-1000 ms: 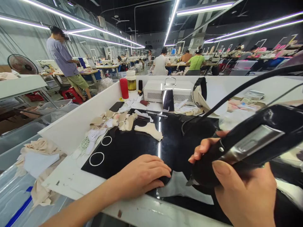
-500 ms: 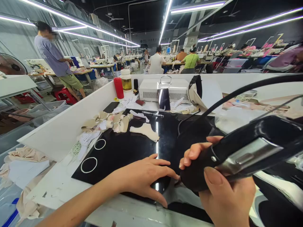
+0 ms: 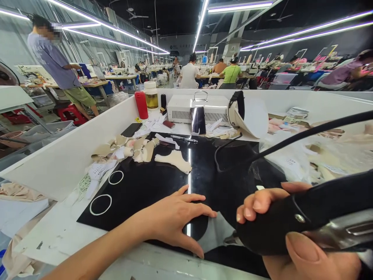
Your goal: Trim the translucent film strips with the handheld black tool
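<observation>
While the R hand [image 3: 320, 259] is clamped round a blk handheld tool [image 3: 268, 232], lower right, the L hand [image 3: 170, 217] sits apart, fingers [image 3: 196, 198] spread, index tip [image 3: 214, 213] at the edge of a grey piece [image 3: 216, 234], bottom ctr; tool's metal tip [image 3: 233, 240] is at its right edge.

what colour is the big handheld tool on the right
The handheld tool is mostly black, with a silvery metal part; it shows best in the head view.
</observation>
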The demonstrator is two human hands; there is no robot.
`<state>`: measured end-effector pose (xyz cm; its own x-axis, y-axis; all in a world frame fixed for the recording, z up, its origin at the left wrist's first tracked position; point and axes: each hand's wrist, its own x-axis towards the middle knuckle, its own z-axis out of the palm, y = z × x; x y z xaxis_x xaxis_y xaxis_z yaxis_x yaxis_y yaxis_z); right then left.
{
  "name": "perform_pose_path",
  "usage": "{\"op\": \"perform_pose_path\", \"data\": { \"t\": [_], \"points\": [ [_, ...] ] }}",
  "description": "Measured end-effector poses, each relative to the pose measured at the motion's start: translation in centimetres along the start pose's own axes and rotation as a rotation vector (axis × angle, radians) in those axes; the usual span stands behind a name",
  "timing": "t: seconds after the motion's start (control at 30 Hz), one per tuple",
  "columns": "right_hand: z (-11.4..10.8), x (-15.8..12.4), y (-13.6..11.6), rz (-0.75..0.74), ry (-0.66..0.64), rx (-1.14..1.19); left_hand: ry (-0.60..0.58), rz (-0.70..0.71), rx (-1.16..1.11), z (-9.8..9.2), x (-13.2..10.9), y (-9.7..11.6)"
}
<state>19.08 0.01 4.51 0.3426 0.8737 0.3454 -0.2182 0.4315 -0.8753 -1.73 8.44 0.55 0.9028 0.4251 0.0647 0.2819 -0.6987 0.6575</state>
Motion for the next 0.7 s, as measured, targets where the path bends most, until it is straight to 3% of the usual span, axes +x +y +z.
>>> {"op": "perform_pose_path", "data": {
  "t": [0.23,0.7],
  "points": [
    [0.07,0.22,0.0,-0.001,-0.001,0.007,0.028,-0.01,0.013,0.48,0.07,0.33],
    [-0.09,0.95,0.15,-0.06,-0.061,0.0,-0.06,0.076,0.258,0.58,-0.77,0.94]
  ]
}}
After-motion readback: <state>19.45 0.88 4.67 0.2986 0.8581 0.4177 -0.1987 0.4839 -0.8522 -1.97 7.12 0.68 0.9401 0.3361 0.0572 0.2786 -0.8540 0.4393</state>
